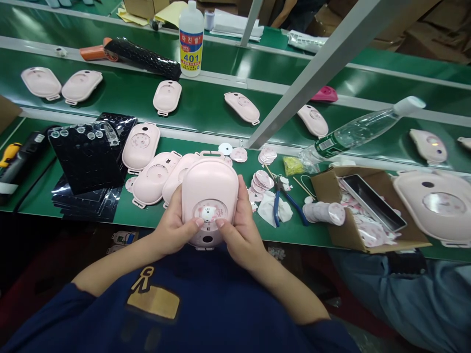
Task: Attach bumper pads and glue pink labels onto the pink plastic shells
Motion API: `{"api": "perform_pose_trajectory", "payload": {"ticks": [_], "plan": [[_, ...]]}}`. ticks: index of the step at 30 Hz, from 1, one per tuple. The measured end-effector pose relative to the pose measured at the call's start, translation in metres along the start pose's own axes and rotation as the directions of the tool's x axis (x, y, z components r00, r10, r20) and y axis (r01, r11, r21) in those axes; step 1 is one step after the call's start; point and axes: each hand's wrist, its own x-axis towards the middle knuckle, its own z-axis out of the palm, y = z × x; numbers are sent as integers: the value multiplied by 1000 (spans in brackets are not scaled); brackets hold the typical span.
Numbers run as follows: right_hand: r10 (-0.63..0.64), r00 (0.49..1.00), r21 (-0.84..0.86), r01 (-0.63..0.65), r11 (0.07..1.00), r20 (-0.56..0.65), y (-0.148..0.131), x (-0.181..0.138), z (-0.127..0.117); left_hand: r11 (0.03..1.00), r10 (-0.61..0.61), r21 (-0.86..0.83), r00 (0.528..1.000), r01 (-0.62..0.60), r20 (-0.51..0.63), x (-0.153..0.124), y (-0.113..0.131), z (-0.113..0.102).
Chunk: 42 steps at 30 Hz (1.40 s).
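Now both thumbs press the pink shell, fingers wrapped around its sides.

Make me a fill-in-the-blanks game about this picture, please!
1. Both hands, left hand and right hand, hold a pink ____ shell.
2. The glue bottle shows the number ____.
3. The pliers have ____ handles.
4. The cardboard box lies on the ____ bench.

Missing words: plastic; 401; blue; green
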Motion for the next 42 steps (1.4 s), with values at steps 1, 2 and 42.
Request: {"api": "perform_pose_trajectory", "payload": {"ticks": [1, 2, 42], "plan": [[-3, 1000, -16, 3, 1000, -6, 0, -1, 0, 1000, -1, 8, 1000, 1, 3, 1, 0, 0], [-6, 1000, -34, 6, 999, -12, -1, -1, 0, 1000, -1, 20, 1000, 1, 3, 1, 0, -1], [-48, 999, -113, 49, 992, 9, -5, -11, -1, 983, -170, -102, 968, 153, -186, 3, -6, 14]]}}
